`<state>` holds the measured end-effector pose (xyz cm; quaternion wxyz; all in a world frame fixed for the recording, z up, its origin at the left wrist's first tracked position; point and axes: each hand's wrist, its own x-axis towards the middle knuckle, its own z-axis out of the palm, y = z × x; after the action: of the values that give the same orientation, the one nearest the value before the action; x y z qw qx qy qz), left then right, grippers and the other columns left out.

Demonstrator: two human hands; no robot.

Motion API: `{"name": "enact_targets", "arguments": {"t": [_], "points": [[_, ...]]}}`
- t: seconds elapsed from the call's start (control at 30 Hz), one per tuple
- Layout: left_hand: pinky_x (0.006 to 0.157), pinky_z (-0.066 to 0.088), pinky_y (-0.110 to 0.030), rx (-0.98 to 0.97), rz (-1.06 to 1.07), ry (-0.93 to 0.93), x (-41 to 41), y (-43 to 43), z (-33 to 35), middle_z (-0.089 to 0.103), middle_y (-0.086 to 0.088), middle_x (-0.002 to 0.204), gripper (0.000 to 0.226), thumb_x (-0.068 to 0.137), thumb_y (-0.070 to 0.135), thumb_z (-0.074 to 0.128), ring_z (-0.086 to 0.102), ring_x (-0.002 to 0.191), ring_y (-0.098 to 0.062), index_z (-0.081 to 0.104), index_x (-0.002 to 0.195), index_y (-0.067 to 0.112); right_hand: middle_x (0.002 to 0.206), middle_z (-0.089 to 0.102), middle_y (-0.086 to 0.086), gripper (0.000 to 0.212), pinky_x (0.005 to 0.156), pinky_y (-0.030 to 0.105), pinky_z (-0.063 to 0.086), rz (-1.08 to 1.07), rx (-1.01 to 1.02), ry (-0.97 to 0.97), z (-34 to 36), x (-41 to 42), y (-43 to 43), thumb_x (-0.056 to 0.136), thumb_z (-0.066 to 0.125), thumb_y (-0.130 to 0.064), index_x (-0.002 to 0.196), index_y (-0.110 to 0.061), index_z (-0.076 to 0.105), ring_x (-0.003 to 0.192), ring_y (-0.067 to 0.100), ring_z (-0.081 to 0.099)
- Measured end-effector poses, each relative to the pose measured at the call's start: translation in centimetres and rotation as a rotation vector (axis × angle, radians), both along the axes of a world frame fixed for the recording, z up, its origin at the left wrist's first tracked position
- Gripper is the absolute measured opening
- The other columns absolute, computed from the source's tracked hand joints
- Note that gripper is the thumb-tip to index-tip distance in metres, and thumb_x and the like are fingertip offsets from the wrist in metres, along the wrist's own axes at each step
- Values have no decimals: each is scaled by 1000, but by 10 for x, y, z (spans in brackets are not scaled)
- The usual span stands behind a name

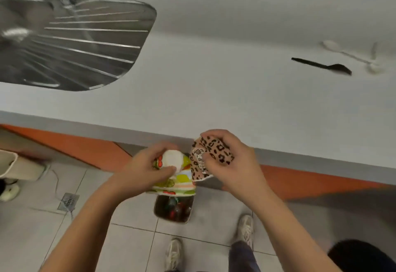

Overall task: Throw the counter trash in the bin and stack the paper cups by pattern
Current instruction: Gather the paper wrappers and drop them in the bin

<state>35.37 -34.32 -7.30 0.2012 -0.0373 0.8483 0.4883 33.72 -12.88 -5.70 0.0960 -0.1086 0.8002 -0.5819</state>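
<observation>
Our left hand (147, 167) clamps fruit-print cup (182, 182), base up, rim down above bin (174, 209); right hand (232, 162) clamps leopard-print cup (219, 153), tilted, rim down-left.

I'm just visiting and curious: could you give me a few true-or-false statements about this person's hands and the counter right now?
1. The left hand grips colourful fruit-patterned paper cups, white base up. True.
2. The right hand is empty. False: it grips a brown leopard-print paper cup.
3. A black plastic utensil lies on the white counter. True.
4. The small bin on the floor tiles is empty. False: red and dark trash lies in it.
</observation>
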Motion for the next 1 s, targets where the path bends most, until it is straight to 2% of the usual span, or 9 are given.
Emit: {"name": "enact_targets", "arguments": {"t": [0.1, 0.2, 0.33, 0.53, 0.63, 0.73, 0.8, 0.9, 1.0], "points": [[82, 55, -32, -113, 4, -102, 17, -30, -56, 65, 9, 105, 37, 81, 16, 72, 63, 93, -9, 58, 106, 39, 101, 68, -24, 37, 80, 11, 50, -32, 66, -76, -60, 27, -35, 83, 67, -12, 106, -40, 60, 97, -6, 64], [78, 49, -26, -267, 81, -181, 18, -39, -130, 63, -1, 110, 44, 82, 18, 69, 59, 95, -15, 54, 123, 27, 101, 69, -13, 33, 78, 22, 55, -131, 215, -191, -131, 37, -59, 85, 65, -16, 113, -33, 58, 92, 2, 65], [83, 48, -29, -341, 104, -281, 10, -36, -224, 66, -11, 116, 46, 84, 22, 66, 61, 102, -26, 51, 128, 16, 106, 68, 0, 35, 73, 20, 52, -246, 394, -350, -222, 38, -84, 89, 63, -20, 122, -26, 54, 93, 15, 64], [88, 50, -30, -494, -48, -416, 2, -51, -321, 61, -9, 117, 57, 82, 44, 63, 61, 104, -24, 49, 129, 14, 117, 65, 6, 36, 82, 27, 51, -192, 625, -478, -309, 33, -113, 94, 54, -20, 129, -23, 48, 102, 25, 64], [88, 51, -32, -522, -79, -384, -2, -59, -324, 61, -11, 117, 48, 86, 37, 60, 61, 104, -25, 51, 127, 13, 126, 60, 7, 44, 90, 32, 51, -111, 709, -505, -329, 29, -123, 94, 55, -19, 135, -23, 41, 108, 27, 62], [86, 53, -32, -509, -99, -317, -4, -60, -306, 66, -9, 112, 34, 91, 32, 58, 63, 99, -24, 59, 118, 12, 143, 41, 10, 68, 95, 36, 49, -1, 785, -573, -334, 25, -132, 92, 60, -25, 148, -22, 22, 116, 31, 58], [86, 53, -32, -460, -87, -254, -6, -59, -285, 68, -5, 109, 29, 89, 31, 60, 64, 97, -21, 62, 114, 15, 148, 32, 10, 76, 95, 36, 48, 25, 851, -576, -328, 23, -134, 91, 60, -33, 151, -21, 14, 118, 31, 57], [77, 47, -20, -341, -83, -135, -6, -52, -240, 66, 2, 106, 32, 89, 29, 63, 62, 93, -13, 60, 120, 21, 146, 33, 8, 71, 88, 34, 50, -21, 822, -493, -299, 20, -131, 91, 60, -36, 149, -22, 21, 114, 29, 59], [64, 38, -7, -225, -125, 111, -4, -42, -177, 62, 13, 91, 28, 89, 30, 64, 56, 76, 5, 63, 117, 26, 137, 47, 2, 55, 75, 29, 49, -76, 665, -354, -245, 19, -116, 90, 60, -33, 140, -26, 39, 102, 23, 63]]}}
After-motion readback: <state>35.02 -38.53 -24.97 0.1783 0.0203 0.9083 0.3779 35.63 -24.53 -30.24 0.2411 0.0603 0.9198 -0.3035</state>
